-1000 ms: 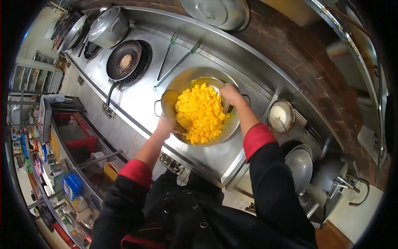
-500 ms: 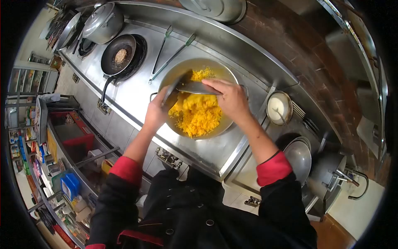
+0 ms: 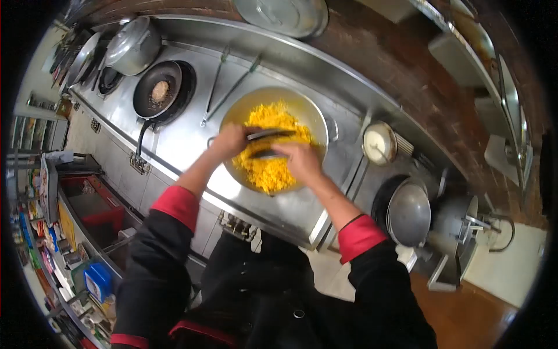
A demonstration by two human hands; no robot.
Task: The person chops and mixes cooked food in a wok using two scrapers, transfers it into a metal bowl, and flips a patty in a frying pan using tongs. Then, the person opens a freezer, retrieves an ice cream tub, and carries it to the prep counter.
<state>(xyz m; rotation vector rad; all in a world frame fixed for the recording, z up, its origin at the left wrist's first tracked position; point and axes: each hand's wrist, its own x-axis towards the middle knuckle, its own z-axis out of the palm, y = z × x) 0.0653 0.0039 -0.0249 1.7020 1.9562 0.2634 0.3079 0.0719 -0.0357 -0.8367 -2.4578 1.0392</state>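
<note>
The left hand (image 3: pixel 231 140) was clamped on one dish (image 3: pixel 273 133), and the right hand (image 3: pixel 300 160) on a second dish (image 3: pixel 263 155) just nearer the body. Below both hands, yellow rice (image 3: pixel 267 175) lay in the pot (image 3: pixel 313 107). Tongs (image 3: pixel 239 82) lay beyond the left hand, a pan (image 3: pixel 146 82) to its left.

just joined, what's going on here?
A person is bent over a wide metal pot of yellow food, probably rice. The left hand grips one thin dish and the right hand grips another dish, both inside the pot's rim; blur hides how deep either dips. Tongs lie on the stove beside the pot, out of hand. Further left, a patty sits in a frying pan, with neither hand on it.
</note>
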